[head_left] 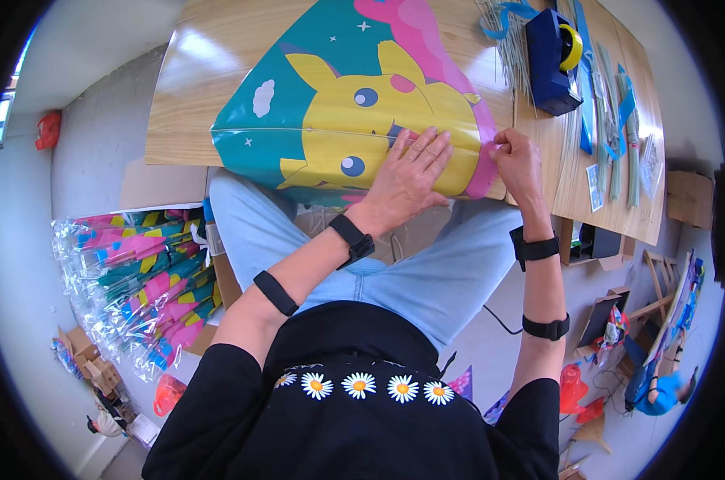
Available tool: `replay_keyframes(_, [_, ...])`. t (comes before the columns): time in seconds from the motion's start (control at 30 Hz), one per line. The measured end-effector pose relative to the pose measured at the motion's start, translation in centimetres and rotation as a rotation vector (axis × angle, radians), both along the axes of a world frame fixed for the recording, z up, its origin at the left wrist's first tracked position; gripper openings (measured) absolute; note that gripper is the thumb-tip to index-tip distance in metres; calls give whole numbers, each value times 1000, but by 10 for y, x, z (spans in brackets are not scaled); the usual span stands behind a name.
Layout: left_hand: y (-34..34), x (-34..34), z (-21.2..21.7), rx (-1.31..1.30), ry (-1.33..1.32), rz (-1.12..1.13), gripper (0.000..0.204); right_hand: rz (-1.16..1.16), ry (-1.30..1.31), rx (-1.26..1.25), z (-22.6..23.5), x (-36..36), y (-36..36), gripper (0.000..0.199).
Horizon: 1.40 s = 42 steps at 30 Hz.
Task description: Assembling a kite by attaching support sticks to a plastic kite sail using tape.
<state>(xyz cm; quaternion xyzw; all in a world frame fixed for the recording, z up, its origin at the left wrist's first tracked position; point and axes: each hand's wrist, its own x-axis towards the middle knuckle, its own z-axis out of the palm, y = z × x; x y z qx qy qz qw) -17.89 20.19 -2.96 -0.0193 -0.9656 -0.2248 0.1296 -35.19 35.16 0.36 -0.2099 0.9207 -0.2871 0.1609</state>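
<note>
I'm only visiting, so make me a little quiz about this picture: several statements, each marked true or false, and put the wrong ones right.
1. The left hand rests palm down on the sheet. True.
2. The tape in the dispenser is green. False: the dispenser holds yellow tape.
3. The right hand is at the sheet's pink edge. True.
4. The wrapped bundles lie at the picture's right. False: the bundles lie at its left.
5. Daisies run across the black shirt. True.
</note>
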Motion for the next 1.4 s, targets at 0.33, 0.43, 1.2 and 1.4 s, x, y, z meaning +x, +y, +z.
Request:
replay_keyframes(0.33, [-2, 1, -5, -29, -48, -25, 88, 28, 121, 58, -17, -3, 4, 13])
replay_keyframes(0.43, [-3, 3, -4, -36, -56, -25, 89, 12, 123, 91, -12, -2, -1, 13])
replay_keyframes(1.2, [-2, 3, -3, -25, -67, -19, 89, -90, 366, 44, -2, 44, 33, 9])
replay_keyframes(1.4, [-4, 2, -2, -32, -70, -31, 89, -63, 361, 116, -2, 63, 35, 14])
